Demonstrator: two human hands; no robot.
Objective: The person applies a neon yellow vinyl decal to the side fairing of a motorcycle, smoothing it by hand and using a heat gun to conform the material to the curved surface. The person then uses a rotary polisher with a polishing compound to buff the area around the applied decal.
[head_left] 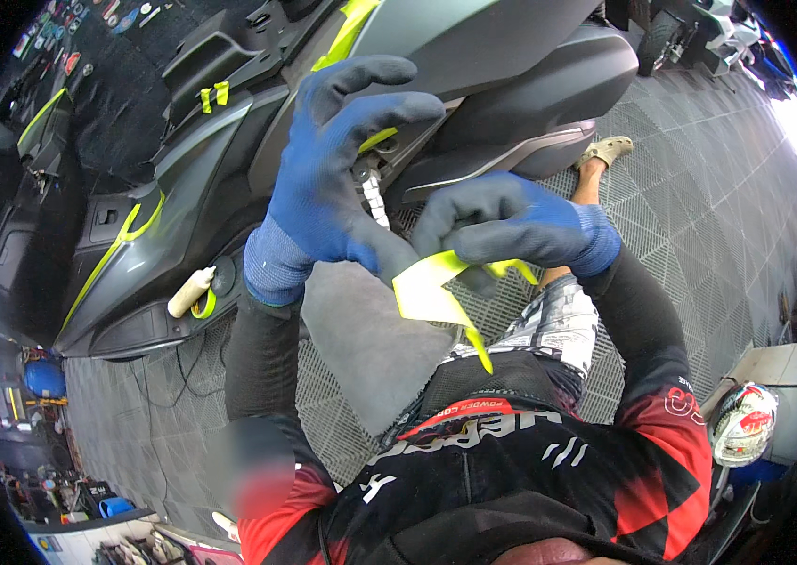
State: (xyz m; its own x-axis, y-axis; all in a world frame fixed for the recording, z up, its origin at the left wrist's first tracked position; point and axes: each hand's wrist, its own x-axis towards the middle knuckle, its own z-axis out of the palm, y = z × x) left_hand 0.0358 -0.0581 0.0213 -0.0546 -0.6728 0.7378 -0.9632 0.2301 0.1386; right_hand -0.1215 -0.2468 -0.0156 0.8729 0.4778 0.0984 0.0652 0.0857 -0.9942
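Observation:
My right hand (521,224), in a blue glove with dark grey coated fingers, is closed with its fingertips pinching a bright yellow vinyl strip (425,290). The strip bends and dangles below the fingers, with a thin tail at its lower end. My left hand (328,174), gloved alike, has its fingers spread and curved apart. Its thumb reaches to the strip's upper left edge; whether it presses on it I cannot tell. Behind both hands stands a dark grey scooter (201,155) with yellow trim strips on its panels.
A cream bottle (189,294) rests on the scooter's lower part beside a yellow loop. Grey cloth (361,330) hangs below my left hand. Grey floor tiles (691,207) spread around, with cables at the left. A patterned helmet (745,424) sits at the right. Another motorcycle (700,38) stands far right.

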